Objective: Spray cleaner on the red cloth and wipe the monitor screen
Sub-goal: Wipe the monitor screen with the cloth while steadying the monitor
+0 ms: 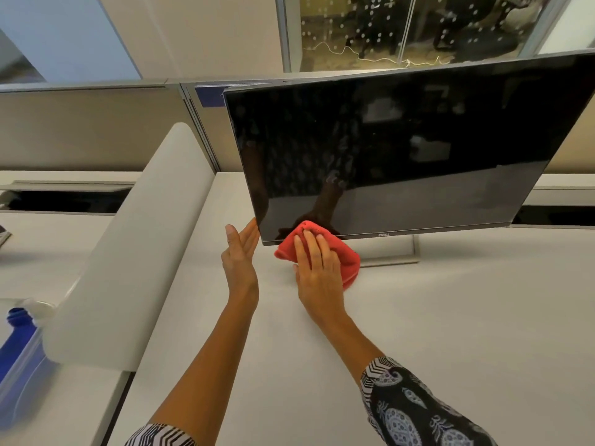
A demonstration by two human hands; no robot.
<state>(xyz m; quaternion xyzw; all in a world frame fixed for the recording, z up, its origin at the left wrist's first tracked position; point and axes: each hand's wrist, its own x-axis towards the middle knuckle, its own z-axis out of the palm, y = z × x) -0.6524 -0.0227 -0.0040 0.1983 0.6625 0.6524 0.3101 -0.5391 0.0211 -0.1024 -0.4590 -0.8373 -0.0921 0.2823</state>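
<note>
A black monitor (402,149) with a dark, switched-off screen stands on the white desk (450,333). My right hand (317,265) presses a bunched red cloth (349,260) against the screen's bottom left corner, over the lower bezel. My left hand (241,252) is flat with fingers straight, its fingertips touching the monitor's left edge near the bottom corner. A blue spray bottle (16,336) lies partly hidden at the far left edge, behind the divider.
A white padded divider (128,252) runs along the desk's left side. The monitor's silver stand base (386,260) sits just right of the cloth. Beige partition panels and a glass window rise behind the desk.
</note>
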